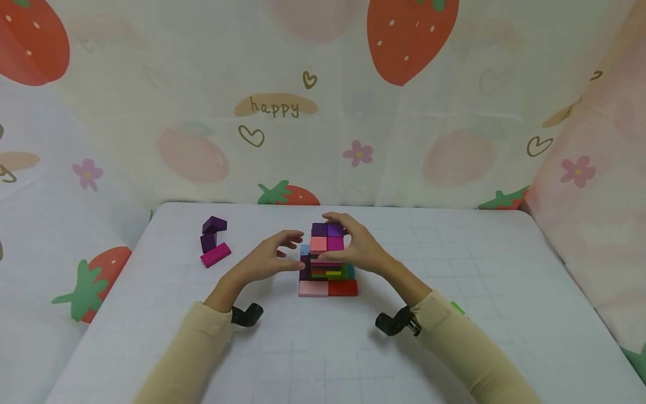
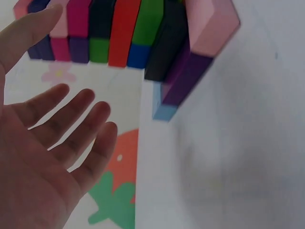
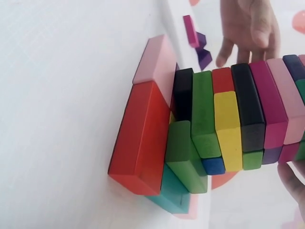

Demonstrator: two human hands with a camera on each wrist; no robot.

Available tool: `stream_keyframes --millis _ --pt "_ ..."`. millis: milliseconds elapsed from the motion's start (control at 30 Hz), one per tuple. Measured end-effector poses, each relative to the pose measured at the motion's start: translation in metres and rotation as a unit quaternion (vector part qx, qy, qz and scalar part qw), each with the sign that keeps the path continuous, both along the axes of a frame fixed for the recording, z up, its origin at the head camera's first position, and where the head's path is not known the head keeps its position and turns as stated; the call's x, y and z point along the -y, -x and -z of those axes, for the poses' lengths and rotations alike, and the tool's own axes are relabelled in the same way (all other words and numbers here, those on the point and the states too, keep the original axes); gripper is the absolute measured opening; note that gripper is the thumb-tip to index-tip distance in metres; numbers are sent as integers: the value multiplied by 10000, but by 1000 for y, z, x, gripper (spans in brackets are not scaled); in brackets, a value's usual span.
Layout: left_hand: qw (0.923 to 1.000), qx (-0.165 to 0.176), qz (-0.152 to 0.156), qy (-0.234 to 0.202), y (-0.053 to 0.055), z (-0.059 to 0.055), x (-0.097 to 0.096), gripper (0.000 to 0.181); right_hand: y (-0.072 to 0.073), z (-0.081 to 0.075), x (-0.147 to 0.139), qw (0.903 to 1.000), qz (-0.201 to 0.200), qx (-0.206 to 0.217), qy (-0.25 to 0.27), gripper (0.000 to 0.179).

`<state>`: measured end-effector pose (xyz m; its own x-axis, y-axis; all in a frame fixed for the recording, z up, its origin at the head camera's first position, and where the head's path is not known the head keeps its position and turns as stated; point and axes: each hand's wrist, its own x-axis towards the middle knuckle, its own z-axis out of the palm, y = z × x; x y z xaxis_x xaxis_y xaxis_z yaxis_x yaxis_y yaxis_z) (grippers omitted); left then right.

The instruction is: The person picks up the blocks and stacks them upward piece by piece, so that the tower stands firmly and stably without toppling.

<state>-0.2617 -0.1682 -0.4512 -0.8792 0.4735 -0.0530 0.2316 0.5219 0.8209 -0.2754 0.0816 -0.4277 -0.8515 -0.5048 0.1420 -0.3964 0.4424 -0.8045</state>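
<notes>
A tower of coloured wooden blocks (image 1: 319, 244) stands mid-table, on a wider base with a pink block (image 1: 313, 289) and a red block (image 1: 343, 288) at its front. My right hand (image 1: 365, 247) grips the tower's upper part from the right, thumb in front and fingers behind the purple top blocks. In the right wrist view, fingertips (image 3: 291, 179) meet the upper layers from below. My left hand (image 1: 267, 258) is held at the tower's left side. Its fingers (image 2: 76, 126) are spread and hold nothing; its thumb overlaps the upper blocks in the left wrist view.
On the table's left lie a loose magenta block (image 1: 216, 255) and two dark purple blocks (image 1: 214, 224). A small green piece (image 1: 457, 307) peeks out beside the right sleeve. Behind the table's back edge hangs a strawberry-print cloth (image 1: 414, 118).
</notes>
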Motion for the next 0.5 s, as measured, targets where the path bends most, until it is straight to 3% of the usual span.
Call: stream_keyframes --millis 233,500 --pt "9997 25 -160 -193 0 6 -22 78 2 6 -6 9999 1 29 116 81" --pt "9993 99 -188 -317 1 13 -28 77 2 13 -15 9993 -98 285 231 82"
